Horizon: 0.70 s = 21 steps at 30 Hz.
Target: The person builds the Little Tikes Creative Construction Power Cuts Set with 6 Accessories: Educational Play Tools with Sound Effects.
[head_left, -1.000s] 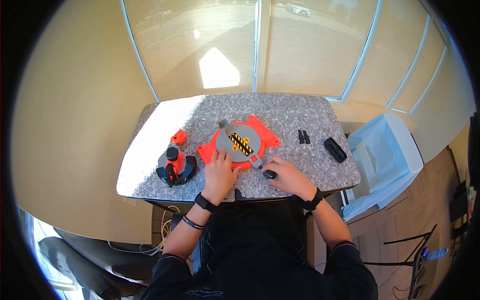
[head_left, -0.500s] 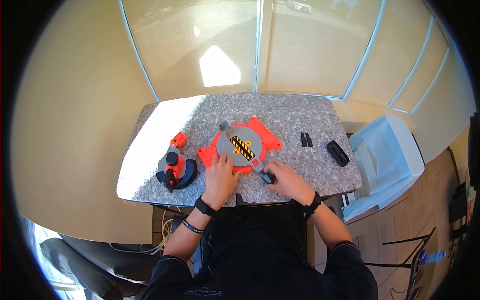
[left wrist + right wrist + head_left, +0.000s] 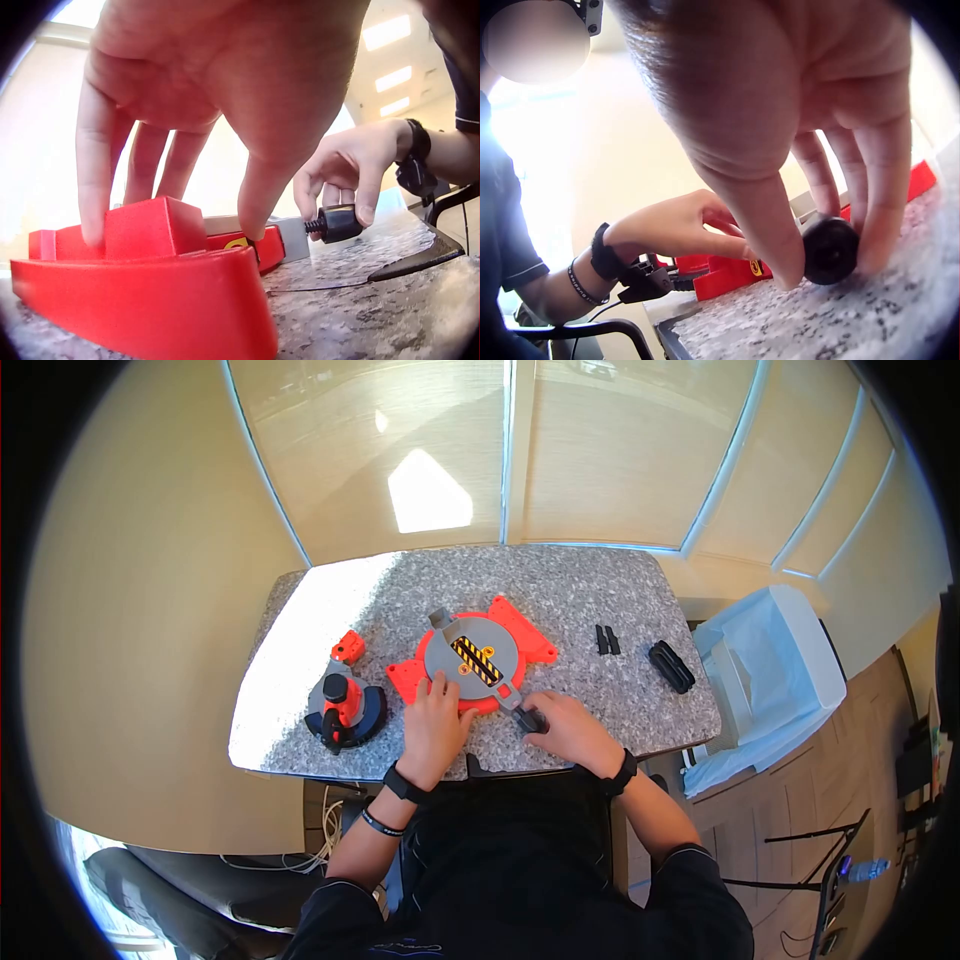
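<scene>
Knob [image 3: 342, 224] shifted closer to base [image 3: 475, 659] near surface's [image 3: 625, 700] front edge, pinched by right hand [image 3: 573, 731]; left hand [image 3: 432, 732] spread, base seemingly pressed.

1 turntable [image 3: 476, 660], 2 blk strips [image 3: 602, 640] [image 3: 613, 639]

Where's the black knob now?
In the head view, the black knob is lower right of the red base, at the gray arm's end, pinched by the right hand.

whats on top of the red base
A grey disc with a striped panel lies on the red base; the left hand rests at the near edge. Whatever is under the disc is covered, and the hand hides part of that edge.
</scene>
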Each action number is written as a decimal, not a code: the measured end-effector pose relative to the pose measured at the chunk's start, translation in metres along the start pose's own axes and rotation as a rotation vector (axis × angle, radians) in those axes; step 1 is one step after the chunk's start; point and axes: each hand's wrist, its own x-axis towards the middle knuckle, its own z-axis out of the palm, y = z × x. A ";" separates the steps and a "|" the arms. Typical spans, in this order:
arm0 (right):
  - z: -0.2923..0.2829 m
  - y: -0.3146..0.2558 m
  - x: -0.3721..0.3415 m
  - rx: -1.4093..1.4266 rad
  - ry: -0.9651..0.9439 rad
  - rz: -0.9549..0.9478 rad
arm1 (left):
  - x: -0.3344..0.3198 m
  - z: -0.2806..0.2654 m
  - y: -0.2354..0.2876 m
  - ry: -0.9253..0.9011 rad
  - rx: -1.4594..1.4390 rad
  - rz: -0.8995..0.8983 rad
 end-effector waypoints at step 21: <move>0.004 -0.008 0.000 -0.023 0.093 0.075 | -0.004 0.005 0.000 0.017 0.008 0.007</move>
